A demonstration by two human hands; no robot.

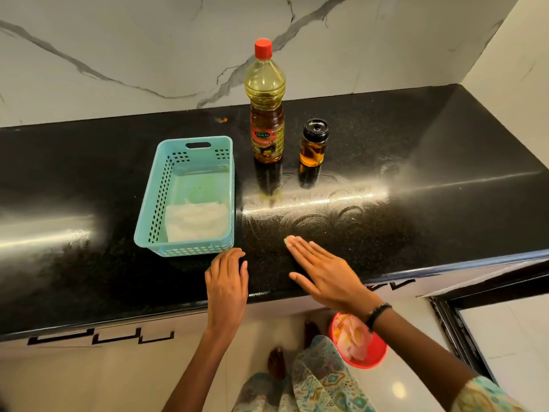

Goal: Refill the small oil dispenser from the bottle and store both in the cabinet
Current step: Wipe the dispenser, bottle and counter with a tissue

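1. Your left hand (227, 281) rests at the near edge of the black table (416, 179), fingers (234, 257) loosely curled, holding nothing. It sits just below the near right corner of the basket.
2. Your right hand (323, 273) lies flat, palm down over the table, fingers (300, 248) straight and together, thumb out to the side, holding nothing. Can't tell if the palm actually touches the surface. Black band on that wrist.
3. Oil bottle (267, 114) stands upright toward the back of the table, red cap (263, 48) on, yellow oil in the upper part, label lower down. Well apart from both hands.
4. Small oil dispenser (314, 144) stands upright just right of the bottle, near it but not touching. Black lid on, amber oil in the lower part.
5. Blue perforated basket (154, 209) sits left of the bottle, with a white folded cloth or paper (196, 221) in its near end.
6. Marble wall (133, 49) behind the table. Smear marks show on the table between your right hand and the bottle.
7. On the floor below the table edge: a red bowl (368, 356) with something pale in it, partly hidden by your right forearm.
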